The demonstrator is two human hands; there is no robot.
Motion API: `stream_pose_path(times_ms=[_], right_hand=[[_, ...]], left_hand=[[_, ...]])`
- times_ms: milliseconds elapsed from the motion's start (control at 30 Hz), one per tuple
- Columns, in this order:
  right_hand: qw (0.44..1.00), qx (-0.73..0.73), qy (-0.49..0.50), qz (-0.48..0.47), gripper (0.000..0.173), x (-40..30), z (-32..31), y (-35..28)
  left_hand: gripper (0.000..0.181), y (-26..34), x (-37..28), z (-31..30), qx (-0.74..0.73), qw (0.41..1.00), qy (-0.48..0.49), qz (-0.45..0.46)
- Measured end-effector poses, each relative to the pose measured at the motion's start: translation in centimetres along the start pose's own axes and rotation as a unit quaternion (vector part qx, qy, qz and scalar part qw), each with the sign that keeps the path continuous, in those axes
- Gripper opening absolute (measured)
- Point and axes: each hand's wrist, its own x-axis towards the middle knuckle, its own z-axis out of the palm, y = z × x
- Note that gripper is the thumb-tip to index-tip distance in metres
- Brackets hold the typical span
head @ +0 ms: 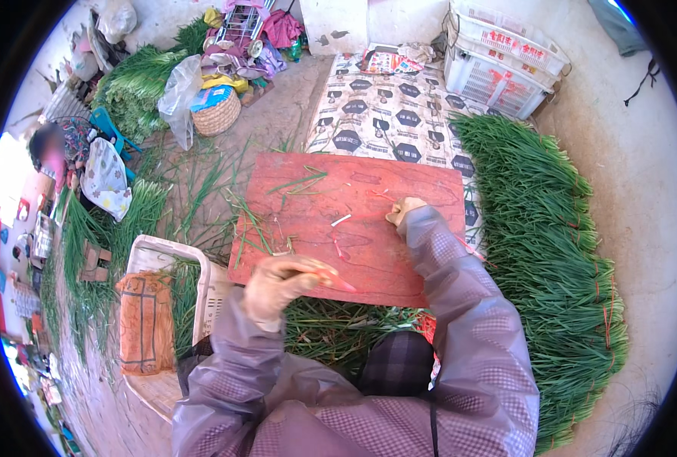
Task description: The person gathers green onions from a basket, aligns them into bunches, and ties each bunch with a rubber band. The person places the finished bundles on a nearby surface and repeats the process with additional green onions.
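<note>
A red wooden board (pixel 338 228) lies before me, with loose green leaves (pixel 301 184), a small white strip (pixel 341 220) and bits of red tie on it. My left hand (pixel 284 283), in a pale glove, is over the board's near left edge. Its fingers pinch a red, pointed object (pixel 341 284), blurred, kind unclear. My right hand (pixel 406 210) is closed at the board's right part, beside a thin red tie (pixel 381 195); whether its fingers hold the tie cannot be told. Bundles of green leafy vegetable, perhaps garlic chives (pixel 521 245), bound with red ties, are stacked to the right.
A white plastic crate (pixel 204 285) stands at left with an orange package (pixel 147 323). Beyond the board lies a printed sheet (pixel 367 114); white crates (pixel 498 63) stand behind. A woven basket (pixel 217 114) and more greens (pixel 133 91) are at back left. Another person (pixel 76 143) sits far left.
</note>
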Motion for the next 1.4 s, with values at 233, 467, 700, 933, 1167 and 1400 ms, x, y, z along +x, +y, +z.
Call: stream_pose_path(times_ms=[233,467,700,933,1167,1400], right_hand=[[0.9,0.341,-0.029,-0.271,0.053,-3.9,-2.3,-2.6],[0.726,0.364,-0.537,-0.229,0.055,-7.1,-1.4,1.6],[0.862,0.453,-0.18,-0.138,0.056,-8.8,4.0,2.4],[0.986,0.049,-0.098,-0.123,0.028,-6.4,4.8,-1.5],[0.973,-0.083,-0.063,-0.206,0.022,-2.7,0.4,2.7],[0.933,-0.291,-0.12,-0.172,0.037,-10.8,-0.6,3.3]], left_hand=[[0.013,-1.4,2.7,3.3,0.092,0.991,0.019,-0.099],[0.013,-8.4,4.5,2.3,0.093,0.972,0.014,-0.214],[0.01,-15.6,3.6,0.9,0.214,0.95,0.093,-0.206],[0.012,-16.0,6.6,-1.3,0.39,0.908,0.12,-0.096],[0.011,-13.9,8.0,-2.1,0.565,0.824,0.036,-0.013],[0.034,-12.9,3.5,-2.6,0.63,0.776,-0.031,-0.013]])
